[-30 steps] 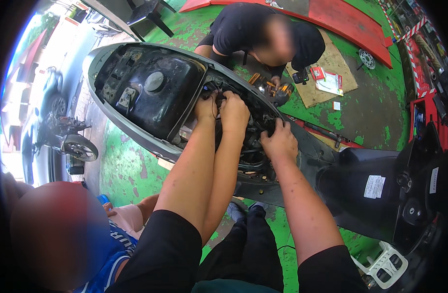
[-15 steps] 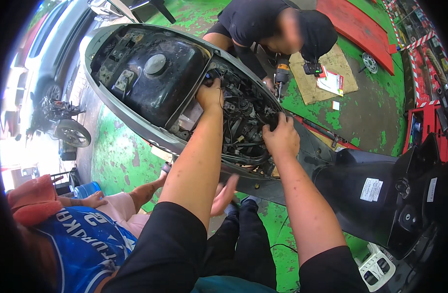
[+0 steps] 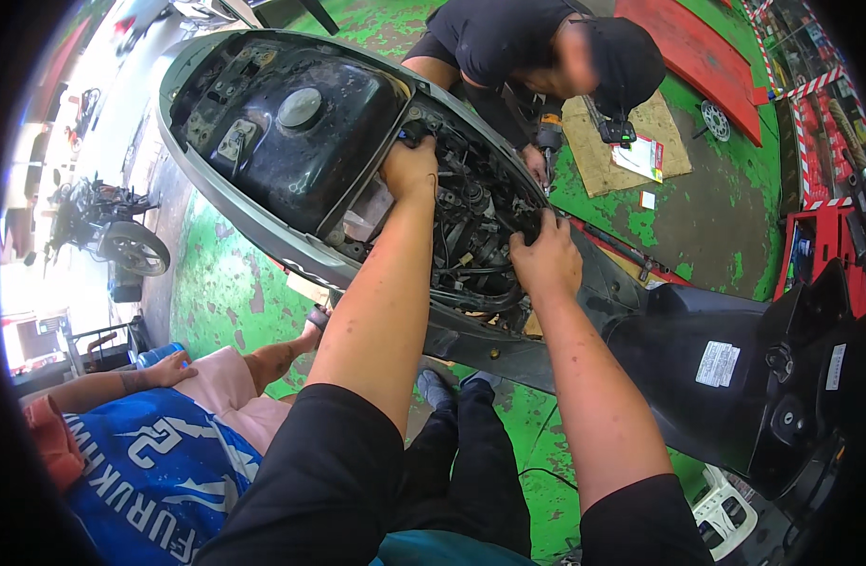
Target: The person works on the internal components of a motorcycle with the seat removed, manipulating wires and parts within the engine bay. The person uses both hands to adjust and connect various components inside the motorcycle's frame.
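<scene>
Grey-and-black plastic-bodied scooter [image 3: 470, 347]: long axis diagonal, nose lower right. Left hand [image 3: 410, 170]: fingertips hidden, cannot tell grip. Right hand [image 3: 549, 257]: thumb apart, grip unclear.

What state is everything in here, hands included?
Scooter: seat off, engine bay uncovered.
Fuel tank: exposed, cap on.
Left hand: reaching in beside the tank's front edge; grip hidden.
Right hand: bent at the bay's edge; grip unclear.
Power drill: in a co-worker's hand.
Cardboard: flat on the floor.
Motorbike: standing upright.
</scene>
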`<state>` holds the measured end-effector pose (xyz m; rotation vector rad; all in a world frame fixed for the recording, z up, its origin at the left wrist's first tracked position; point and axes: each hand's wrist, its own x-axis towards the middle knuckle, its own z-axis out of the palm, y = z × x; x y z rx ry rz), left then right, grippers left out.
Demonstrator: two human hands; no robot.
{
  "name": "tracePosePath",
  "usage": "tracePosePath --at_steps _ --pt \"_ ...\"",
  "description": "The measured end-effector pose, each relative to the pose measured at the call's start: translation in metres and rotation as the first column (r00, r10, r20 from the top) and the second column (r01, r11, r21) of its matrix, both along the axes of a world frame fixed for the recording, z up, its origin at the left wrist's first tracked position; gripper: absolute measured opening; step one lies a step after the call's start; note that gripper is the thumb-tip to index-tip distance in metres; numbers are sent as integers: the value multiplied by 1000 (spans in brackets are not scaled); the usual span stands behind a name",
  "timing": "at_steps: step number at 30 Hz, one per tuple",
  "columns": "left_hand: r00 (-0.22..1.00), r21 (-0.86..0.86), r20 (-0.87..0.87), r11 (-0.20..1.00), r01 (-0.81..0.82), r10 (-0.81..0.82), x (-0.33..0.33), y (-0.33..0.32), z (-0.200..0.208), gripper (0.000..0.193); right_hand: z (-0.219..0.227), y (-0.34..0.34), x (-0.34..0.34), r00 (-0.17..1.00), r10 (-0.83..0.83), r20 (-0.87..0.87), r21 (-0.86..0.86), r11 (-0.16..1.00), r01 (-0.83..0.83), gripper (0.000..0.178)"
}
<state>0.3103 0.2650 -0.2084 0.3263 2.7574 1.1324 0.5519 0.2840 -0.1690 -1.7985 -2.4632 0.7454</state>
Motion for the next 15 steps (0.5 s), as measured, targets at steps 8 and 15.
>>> tracePosePath --at_steps 8,15 --pt "989 153 150 988 -9 -14 -31 -9 -44 57 4 -4 -7 1000 15 -3 -16 1000 -15 60" --pt "988 -80 133 993 89 -78 -16 4 -18 57 3 2 0 1000 -10 15 -36 999 10 58"
